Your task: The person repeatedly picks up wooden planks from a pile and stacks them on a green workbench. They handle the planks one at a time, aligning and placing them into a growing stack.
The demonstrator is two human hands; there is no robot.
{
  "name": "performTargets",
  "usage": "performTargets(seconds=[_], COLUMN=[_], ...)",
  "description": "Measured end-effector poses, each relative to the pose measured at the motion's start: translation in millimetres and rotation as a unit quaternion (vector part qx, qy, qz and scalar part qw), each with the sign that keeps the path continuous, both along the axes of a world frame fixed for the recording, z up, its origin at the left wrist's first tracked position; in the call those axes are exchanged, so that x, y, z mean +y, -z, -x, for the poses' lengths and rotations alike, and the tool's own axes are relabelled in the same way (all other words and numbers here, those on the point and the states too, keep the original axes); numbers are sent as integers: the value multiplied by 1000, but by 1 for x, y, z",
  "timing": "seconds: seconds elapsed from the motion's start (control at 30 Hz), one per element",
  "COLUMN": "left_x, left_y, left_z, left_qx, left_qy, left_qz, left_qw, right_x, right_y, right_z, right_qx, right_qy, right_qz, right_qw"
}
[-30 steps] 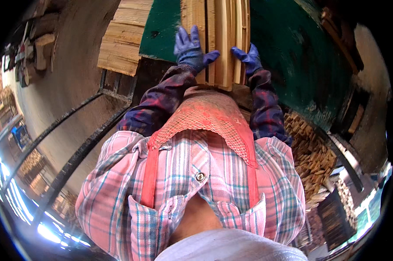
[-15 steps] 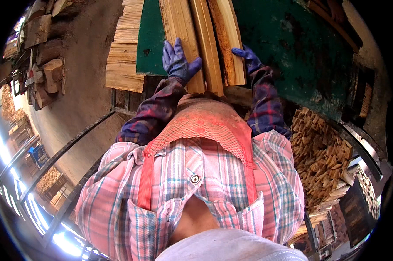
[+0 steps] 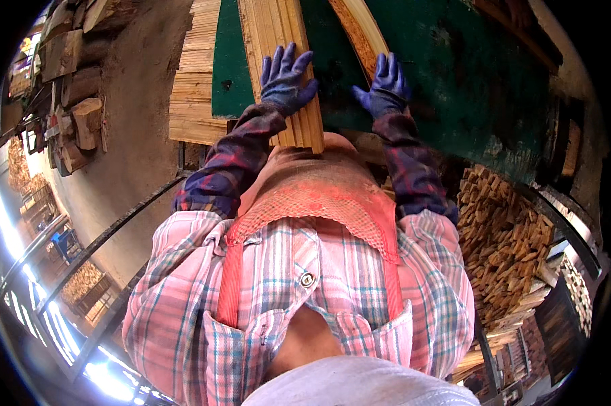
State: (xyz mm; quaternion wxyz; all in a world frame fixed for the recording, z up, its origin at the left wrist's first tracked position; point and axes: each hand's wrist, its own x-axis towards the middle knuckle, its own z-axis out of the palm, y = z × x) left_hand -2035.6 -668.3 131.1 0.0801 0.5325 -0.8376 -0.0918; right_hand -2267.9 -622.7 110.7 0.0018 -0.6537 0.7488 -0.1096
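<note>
My left hand [image 3: 286, 81], in a purple-blue glove, lies with spread fingers on top of sawn wooden planks [image 3: 268, 34]. The planks sit close together, and their near ends overhang the table edge toward my apron. My right hand [image 3: 385, 91], gloved alike, has its fingers stretched out and its thumb apart. Its fingertips touch the near end of a pale wood slab [image 3: 361, 30] with a rough brown edge. Bare green tabletop [image 3: 329, 81] shows between the planks and the slab. Neither hand is wrapped round anything.
A stack of thin boards [image 3: 195, 81] stands at the table's left side. Rough timber blocks [image 3: 86, 122] are piled at the far left. A large heap of short wood pieces [image 3: 502, 237] lies at the right, below the table. A curved metal bar [image 3: 133, 213] runs on my left.
The slab has moved away from me, apart from the other planks, opening a gap. My right hand has turned and reached farther forward. My left hand has shifted slightly right and farther up the planks.
</note>
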Motion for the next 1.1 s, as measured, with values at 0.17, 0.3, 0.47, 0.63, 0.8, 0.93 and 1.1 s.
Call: performTargets(seconds=[0.17, 0.3, 0.47, 0.63, 0.8, 0.93, 1.1], left_x=[-3, -4, -10, -11, -20, -15, -10], left_y=[5, 11, 10, 23, 23, 10, 18], left_z=[-8, -14, -12, -20, -30, -22, -11], left_qx=[50, 52, 39, 96, 45, 37, 52], left_qy=[4, -5, 4, -5, 28, 34, 10], left_qz=[19, 26, 19, 33, 30, 38, 68], left_qw=[999, 998, 999, 995, 998, 998, 996], right_x=[-15, -17, -34, -26, 16, 23, 25], right_y=[6, -2, -53, -1, 0, 17, 21], right_z=[23, 33, 23, 19, -86, -95, -81], right_qx=[-79, -187, -229, -714, -550, -537, -706], right_qy=[0, 1, 43, -30, -44, -22, -5], right_qz=[-64, -106, -233, -212, -146, -85, -144], right_qw=[995, 977, 944, 667, 821, 839, 693])
